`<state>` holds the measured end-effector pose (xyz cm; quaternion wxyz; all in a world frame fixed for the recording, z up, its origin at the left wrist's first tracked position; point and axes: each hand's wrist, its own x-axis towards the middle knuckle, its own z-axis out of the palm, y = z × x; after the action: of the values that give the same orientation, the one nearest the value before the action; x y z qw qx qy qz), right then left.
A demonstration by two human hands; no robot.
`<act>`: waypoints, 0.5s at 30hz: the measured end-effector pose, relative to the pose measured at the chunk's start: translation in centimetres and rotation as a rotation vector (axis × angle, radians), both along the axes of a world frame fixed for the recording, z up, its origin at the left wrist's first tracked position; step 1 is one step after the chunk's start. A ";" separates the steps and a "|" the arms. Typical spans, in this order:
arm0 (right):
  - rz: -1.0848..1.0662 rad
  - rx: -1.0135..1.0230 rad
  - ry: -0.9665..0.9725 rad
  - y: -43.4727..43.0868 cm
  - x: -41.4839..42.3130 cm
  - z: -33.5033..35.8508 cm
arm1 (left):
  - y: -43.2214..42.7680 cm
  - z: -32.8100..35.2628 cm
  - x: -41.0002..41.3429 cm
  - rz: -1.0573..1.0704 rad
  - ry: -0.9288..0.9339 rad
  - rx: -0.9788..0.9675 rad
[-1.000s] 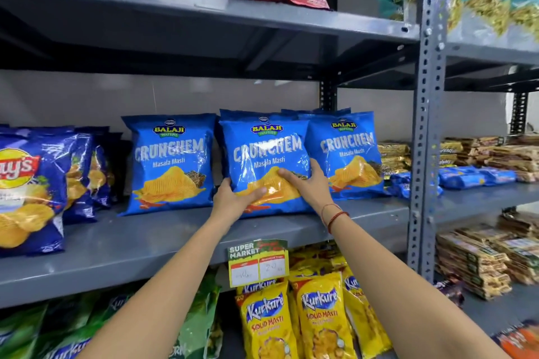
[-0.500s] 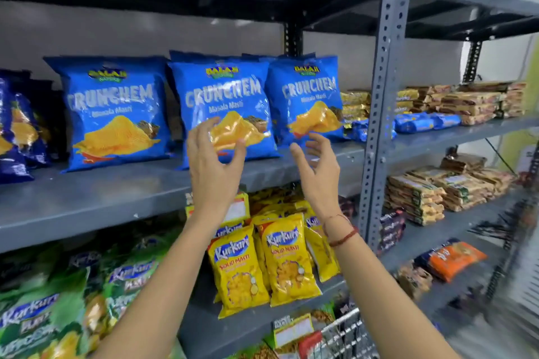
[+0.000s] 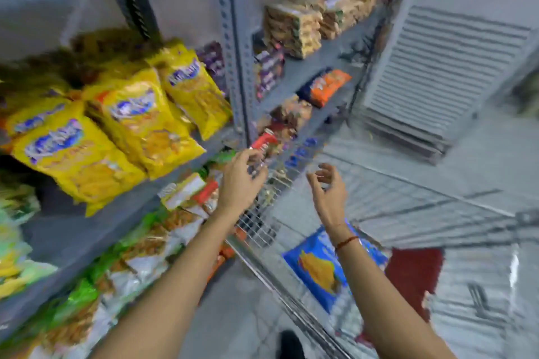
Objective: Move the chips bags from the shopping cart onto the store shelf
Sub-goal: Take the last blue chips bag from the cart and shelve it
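everything is smeared by motion, so the print on the packs is unreadable. the shopping cart (image 3: 264, 230) is bright wire mesh with a thick chrome rim, and a glossy blue chips bag (image 3: 315, 268) with a yellow chip picture lies flat inside it, partly under my right forearm. beside the cart stands the grey steel store shelf (image 3: 233, 46) with its perforated upright; puffy yellow crinkled bags (image 3: 137, 122) lean on one level, green and white packs (image 3: 96, 280) sit below.

half a second ago i was facing the upright blue bags on the shelf with both hands raised near them; now my view has swung down and right to the cart, and those bags are out of sight.

my left hand (image 3: 240, 181) hangs over the cart's mesh edge, fingers loosely curled, gripping nothing. my right hand (image 3: 329, 189) is above the cart, fingers spread and bent, empty, well above the blue bag.
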<state>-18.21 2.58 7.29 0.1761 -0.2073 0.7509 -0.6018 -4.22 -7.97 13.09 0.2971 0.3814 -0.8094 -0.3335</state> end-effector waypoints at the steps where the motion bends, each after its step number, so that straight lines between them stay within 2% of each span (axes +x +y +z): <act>1: -0.021 0.068 -0.046 1.3 -0.7 -2.3 | 0.4 -2.0 -0.9 -0.029 -0.057 0.032; 5: -0.128 0.297 -0.220 6.7 -2.1 -10.2 | 2.3 -9.4 -4.0 -0.164 -0.320 0.209; 10: -0.176 0.571 -0.633 12.4 -1.6 -18.4 | 5.1 -16.9 -6.9 -0.406 -0.719 0.372; 15: -0.363 0.412 -0.850 14.9 -0.5 -23.0 | 6.0 -22.0 -9.7 -0.506 -0.912 0.461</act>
<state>-18.68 17.51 -15.72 0.3959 0.2292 0.7398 -0.4934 -13.91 -1.96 -8.91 -0.2622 0.3358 -0.8283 -0.3639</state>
